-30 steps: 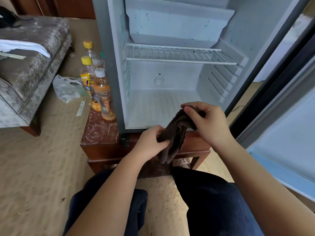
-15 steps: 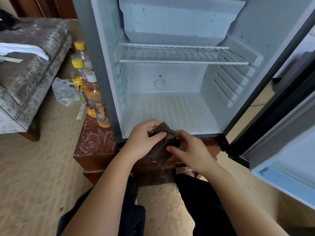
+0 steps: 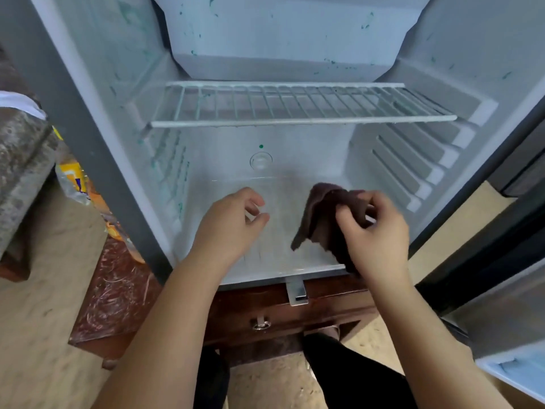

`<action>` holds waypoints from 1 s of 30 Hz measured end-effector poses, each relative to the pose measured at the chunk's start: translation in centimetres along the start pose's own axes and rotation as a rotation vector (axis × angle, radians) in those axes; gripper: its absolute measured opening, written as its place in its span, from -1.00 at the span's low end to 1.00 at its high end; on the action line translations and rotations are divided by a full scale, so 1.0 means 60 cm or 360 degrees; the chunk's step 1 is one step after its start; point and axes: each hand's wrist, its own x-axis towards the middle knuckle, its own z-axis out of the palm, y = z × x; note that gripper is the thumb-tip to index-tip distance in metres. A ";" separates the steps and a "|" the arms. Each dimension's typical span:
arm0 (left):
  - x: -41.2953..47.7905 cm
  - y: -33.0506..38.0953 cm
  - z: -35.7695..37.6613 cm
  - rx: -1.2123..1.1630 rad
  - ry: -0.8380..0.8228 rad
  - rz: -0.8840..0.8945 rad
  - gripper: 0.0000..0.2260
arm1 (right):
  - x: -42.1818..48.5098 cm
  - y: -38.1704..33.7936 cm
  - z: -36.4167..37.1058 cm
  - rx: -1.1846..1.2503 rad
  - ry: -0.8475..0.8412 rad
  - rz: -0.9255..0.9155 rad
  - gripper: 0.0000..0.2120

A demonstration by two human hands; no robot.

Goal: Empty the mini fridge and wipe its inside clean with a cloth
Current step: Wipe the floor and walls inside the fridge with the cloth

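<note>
The mini fridge [image 3: 97, 149] stands open in front of me, nothing on its wire shelf [image 3: 295, 113] or ribbed floor [image 3: 277, 219]. Green specks dot its white walls. My right hand [image 3: 374, 234] pinches a dark brown cloth [image 3: 321, 219] that hangs over the right part of the fridge floor. My left hand [image 3: 230, 222] hovers over the floor's middle with loosely curled fingers and holds nothing. The two hands are apart.
Orange drink bottles [image 3: 79, 184] stand left of the fridge on a reddish wooden table [image 3: 112, 296] with a drawer [image 3: 262, 320]. The fridge door [image 3: 513, 343] hangs open at right. A grey sofa [image 3: 20, 160] is at far left. My knees are below.
Both hands moved forward from the fridge's front edge into its lower compartment. My left hand let go of the cloth; my right hand alone holds it. The view came closer.
</note>
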 end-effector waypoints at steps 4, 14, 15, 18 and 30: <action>0.019 -0.016 0.016 0.0083 0.0013 0.0065 -0.82 | 0.031 0.039 0.046 -0.0602 -0.0393 -0.0053 -0.60; 0.047 -0.035 0.048 0.0231 0.0036 0.0107 -0.78 | 0.097 0.096 0.139 -0.1143 -0.0836 -0.0331 -0.49; 0.048 -0.034 0.049 0.0228 0.0039 0.0096 -0.79 | 0.109 0.094 0.155 -0.1153 -0.0811 -0.0309 -0.50; 0.049 -0.030 0.054 0.0233 0.0039 0.0077 -0.79 | 0.141 0.083 0.188 -0.1120 -0.0729 -0.0246 -0.53; 0.055 -0.052 0.045 0.0324 0.0161 -0.0018 -0.77 | 0.180 0.052 0.160 -0.0457 -0.0084 -0.0043 -0.78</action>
